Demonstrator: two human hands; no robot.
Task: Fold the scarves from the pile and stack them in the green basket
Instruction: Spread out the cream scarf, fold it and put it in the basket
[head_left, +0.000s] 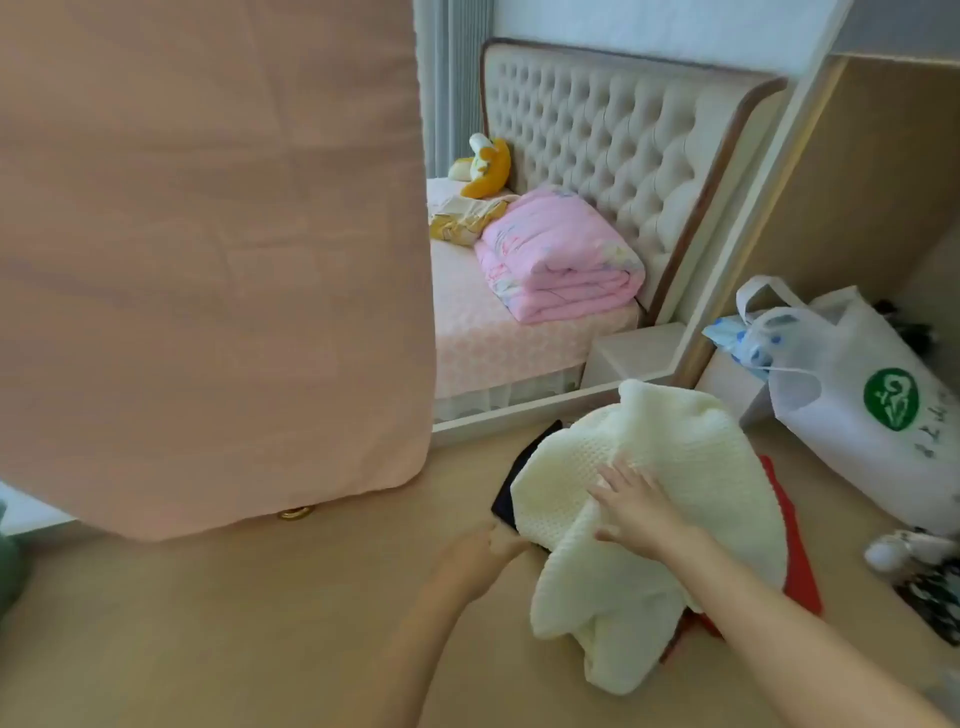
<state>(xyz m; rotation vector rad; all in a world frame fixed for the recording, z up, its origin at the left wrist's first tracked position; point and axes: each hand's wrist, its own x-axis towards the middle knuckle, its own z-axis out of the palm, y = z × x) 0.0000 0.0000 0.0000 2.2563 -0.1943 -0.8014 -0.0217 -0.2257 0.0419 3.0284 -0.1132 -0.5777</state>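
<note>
The right hand (636, 512) lies flat, fingers spread and straight, pressing on a cream knitted scarf (649, 441). The left hand (491, 545) sits at the pile's near-left edge with its fingers curled where cream meets black; blur hides whether it grips anything. The cream scarf is rumpled on top of the pile, on the floor (260, 623), covering most of a red scarf (800, 571) that shows along its right side and a black scarf (524, 462) that pokes out at its left.

To the left a large pink cloth (208, 260) hangs down, filling much of the view, and a green shape (8, 561) is cut off by the frame edge. Right of the pile stands a white bag (857, 415) with a green emblem. Beyond lies a bed (493, 338) bearing a folded pink quilt (561, 260) and a banana plush toy (488, 166), backed by a tufted headboard (623, 130).
</note>
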